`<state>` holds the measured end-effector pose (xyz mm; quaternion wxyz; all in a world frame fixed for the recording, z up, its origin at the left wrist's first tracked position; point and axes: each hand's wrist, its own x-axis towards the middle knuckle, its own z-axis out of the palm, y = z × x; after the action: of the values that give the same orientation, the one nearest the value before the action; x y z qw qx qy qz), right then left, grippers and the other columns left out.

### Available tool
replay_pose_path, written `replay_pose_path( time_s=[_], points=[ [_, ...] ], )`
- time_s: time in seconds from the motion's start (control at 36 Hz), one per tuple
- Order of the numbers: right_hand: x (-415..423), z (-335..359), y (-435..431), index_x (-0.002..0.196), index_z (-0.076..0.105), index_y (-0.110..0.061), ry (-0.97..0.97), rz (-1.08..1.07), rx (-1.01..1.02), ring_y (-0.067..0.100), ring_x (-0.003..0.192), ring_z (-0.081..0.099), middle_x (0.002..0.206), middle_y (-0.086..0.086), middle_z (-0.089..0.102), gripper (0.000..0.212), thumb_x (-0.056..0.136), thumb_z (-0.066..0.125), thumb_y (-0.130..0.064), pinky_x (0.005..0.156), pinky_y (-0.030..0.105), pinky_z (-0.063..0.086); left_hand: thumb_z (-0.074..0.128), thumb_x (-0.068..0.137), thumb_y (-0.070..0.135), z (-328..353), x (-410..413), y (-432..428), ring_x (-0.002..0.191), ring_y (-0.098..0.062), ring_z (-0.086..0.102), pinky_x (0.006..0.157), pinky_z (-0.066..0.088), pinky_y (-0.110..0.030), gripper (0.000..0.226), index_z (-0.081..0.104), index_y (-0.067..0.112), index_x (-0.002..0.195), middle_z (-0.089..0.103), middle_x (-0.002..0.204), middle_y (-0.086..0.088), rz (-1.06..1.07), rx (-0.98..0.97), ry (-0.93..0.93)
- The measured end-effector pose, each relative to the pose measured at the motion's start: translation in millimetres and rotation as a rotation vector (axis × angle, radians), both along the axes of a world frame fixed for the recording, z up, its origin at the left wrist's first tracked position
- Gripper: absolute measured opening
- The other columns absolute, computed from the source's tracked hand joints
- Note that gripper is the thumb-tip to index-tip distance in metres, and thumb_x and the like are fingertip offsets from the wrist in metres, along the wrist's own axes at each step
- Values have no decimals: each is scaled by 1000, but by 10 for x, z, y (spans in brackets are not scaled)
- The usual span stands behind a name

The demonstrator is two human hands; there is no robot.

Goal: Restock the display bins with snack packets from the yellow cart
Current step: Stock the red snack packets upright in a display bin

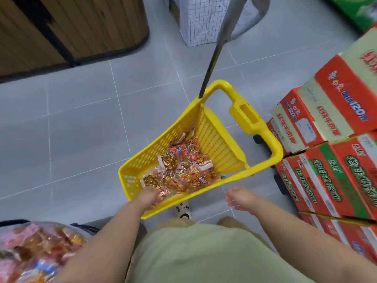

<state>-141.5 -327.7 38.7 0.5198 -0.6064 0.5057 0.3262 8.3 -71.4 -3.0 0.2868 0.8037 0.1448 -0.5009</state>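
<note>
Left hand (152, 196) touches snack packets (183, 168) — in yellow cart (220, 146).

Yellow cart (216, 139), red-orange packets (183, 170), seemingly red-green boxes (326, 170)

Big grey square floor tiles (81, 129) lay everywhere. A brown wooden slatted counter (91, 25) stood at the top left. A white checked bag (200, 19) sat beyond. Red and green cardboard boxes (334, 123) were piled on the right.
</note>
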Motion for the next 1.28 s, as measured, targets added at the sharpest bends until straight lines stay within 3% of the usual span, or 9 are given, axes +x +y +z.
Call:
replay_pose_path(
  time_s=[0.19,0.28,0.42,0.5,0.58,0.75,0.97,1.08,1.28],
  points=[
    [831,76,75,114,56,7,-103,41,-28,18,69,47,81,9,50,30,96,45,-14,55,22,35,48,94,11,-7,487,39,65,-18,57,56,39,-25,23,54,11,72,62,77,-7,-61,36,-15],
    [1110,-51,83,84,52,-7,-95,60,16,13,54,38,67,6,41,16,97,45,-12,39,14,31,45,97,22,-88,468,49,68,-16,58,61,42,-25,15,53,14,87,63,82,-5,92,-21,69],
    [1409,-555,56,71,54,-13,-49,379,-92,14,58,46,70,4,51,23,94,48,-13,54,24,38,51,97,28,-301,352,65,69,-17,55,61,42,-26,9,51,20,92,62,82,-4,317,-60,181],
    [1475,-840,28,70,54,-23,-39,640,-135,23,87,58,88,5,58,23,90,55,-13,83,30,47,52,98,29,-424,319,46,59,-13,47,53,35,-24,15,52,25,83,55,69,-1,405,-64,232],
    [1466,-1086,15,115,64,-10,-49,898,-264,25,121,51,126,9,58,28,89,57,-16,101,31,40,49,98,27,-555,295,25,61,-15,49,56,37,-27,18,52,23,82,56,72,-3,439,-24,239],
    [1456,-1327,41,124,59,-16,90,1329,-246,26,114,55,126,8,59,33,91,54,-19,95,30,46,48,100,25,-721,265,-63,78,-21,57,69,46,-30,13,52,14,106,60,85,-5,417,1,220],
    [1479,-1389,-26,84,64,-16,-204,767,-89,17,95,58,111,-3,63,15,93,57,-27,86,35,48,57,96,27,-664,250,-200,81,-18,60,71,50,-29,15,58,15,104,64,98,-8,473,-82,231],
    [1659,-1164,-63,71,60,-25,-363,477,31,10,73,54,74,-8,60,19,89,63,-30,71,30,45,67,88,33,-569,312,-254,106,-18,57,87,47,-34,36,57,18,120,59,119,-3,533,-211,189],
    [2037,-857,47,81,70,-31,-312,509,272,6,86,60,85,-14,69,18,81,66,-48,69,24,42,76,73,17,-341,578,-333,112,-29,61,100,48,-48,54,58,17,123,59,127,-16,547,-474,192]
  ],
)
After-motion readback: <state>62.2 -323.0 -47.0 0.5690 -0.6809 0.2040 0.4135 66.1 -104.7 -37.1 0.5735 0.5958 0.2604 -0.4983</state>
